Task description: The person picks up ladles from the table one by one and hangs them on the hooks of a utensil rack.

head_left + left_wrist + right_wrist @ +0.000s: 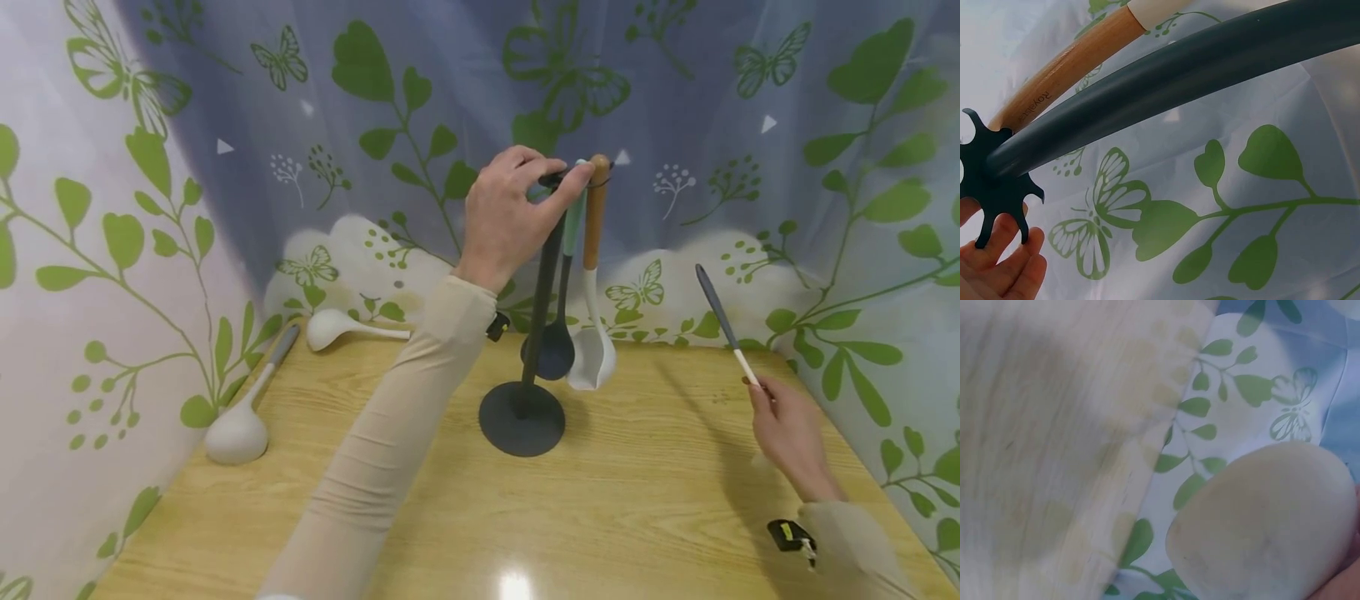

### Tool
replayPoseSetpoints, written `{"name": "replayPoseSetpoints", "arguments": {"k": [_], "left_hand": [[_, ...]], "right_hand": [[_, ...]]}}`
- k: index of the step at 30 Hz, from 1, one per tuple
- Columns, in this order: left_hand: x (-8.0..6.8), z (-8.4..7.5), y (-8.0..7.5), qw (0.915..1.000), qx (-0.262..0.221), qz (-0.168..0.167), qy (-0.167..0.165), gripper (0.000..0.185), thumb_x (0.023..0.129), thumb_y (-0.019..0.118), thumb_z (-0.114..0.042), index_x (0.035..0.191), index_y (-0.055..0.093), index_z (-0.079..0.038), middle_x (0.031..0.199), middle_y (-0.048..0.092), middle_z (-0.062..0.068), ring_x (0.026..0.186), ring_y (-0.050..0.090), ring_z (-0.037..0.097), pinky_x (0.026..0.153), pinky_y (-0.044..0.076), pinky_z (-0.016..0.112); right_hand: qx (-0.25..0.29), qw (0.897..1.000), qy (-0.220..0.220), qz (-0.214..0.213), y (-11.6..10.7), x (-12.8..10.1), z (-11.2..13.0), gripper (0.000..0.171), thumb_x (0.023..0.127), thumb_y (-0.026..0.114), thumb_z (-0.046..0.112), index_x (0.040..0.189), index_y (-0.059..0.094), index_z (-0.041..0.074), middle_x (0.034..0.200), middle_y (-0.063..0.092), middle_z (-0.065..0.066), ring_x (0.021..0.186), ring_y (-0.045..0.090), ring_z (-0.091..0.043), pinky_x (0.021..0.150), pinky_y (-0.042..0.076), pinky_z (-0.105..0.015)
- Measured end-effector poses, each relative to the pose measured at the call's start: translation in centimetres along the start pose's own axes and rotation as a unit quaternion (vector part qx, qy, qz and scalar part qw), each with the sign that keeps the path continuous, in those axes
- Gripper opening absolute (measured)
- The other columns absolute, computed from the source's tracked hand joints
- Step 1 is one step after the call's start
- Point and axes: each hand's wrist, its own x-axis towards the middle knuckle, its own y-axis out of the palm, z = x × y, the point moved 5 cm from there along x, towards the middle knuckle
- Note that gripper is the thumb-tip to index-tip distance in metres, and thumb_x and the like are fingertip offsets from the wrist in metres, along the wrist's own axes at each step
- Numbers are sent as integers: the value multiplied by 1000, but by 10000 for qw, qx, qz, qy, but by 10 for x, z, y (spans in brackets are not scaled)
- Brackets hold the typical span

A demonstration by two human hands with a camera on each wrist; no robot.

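Nearest, bare wooden desk [450, 517] with open room in front of the stand and a light glare close to the near edge. At right, close to the desk's right edge, right hand [787, 429] pinching the white lower stem of a utensil [720, 317] whose grey handle tilts up and left; pale rounded end large in the right wrist view, just beside the desk edge and the leaf-print curtain [862, 208]. Mid-desk, dark utensil stand [522, 417] on a round base, clear surface all around. At its top, left hand [510, 208] with fingertips [1004, 250] curled on the notched black hanger disc [991, 187]. Hanging beside the pole: dark spoon [551, 350] and wooden-handled white ladle [592, 358]. Further left, near the curtain, two white ladles [236, 433] lying flat.
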Motion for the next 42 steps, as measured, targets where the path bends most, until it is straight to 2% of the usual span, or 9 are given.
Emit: {"name": "replayPoseSetpoints", "arguments": {"k": [11,18,23,34,42], "left_hand": [[0,-1,0,9999,38,-105,100,35,93,65,-44,106,78,-15,104,69,1,97,63,18,82,51,31],[0,-1,0,9998,87,-138,104,36,92,65,-45,106,78,-14,104,69,1,96,63,18,80,51,30],[0,-1,0,9995,131,-229,174,35,91,67,-45,105,78,-14,101,70,1,94,63,17,78,51,30],[0,-6,1,9974,496,-381,352,38,89,69,-49,103,79,-15,97,70,1,90,63,16,83,50,32],[-1,-8,0,9904,1014,-618,705,39,86,70,-52,99,79,-16,91,71,1,89,65,17,87,47,34]], "right_hand": [[293,9991,-105,-301,8,3,29,35,106,43,20,121,63,-3,76,56,-12,51,39,-8,46,32,-28],[429,9985,-153,-306,11,3,46,38,106,42,25,125,62,0,87,58,-13,60,41,-10,52,33,-28],[614,9968,-228,-447,11,2,58,37,106,43,24,125,63,0,86,57,-11,64,41,-10,54,34,-26],[1223,9876,-564,-801,12,2,85,31,104,49,17,124,65,1,90,58,-10,66,41,-5,55,34,-18],[1731,9762,-798,-1039,14,6,101,27,102,52,10,123,66,-1,87,56,-1,64,41,-3,55,34,-15]]}}
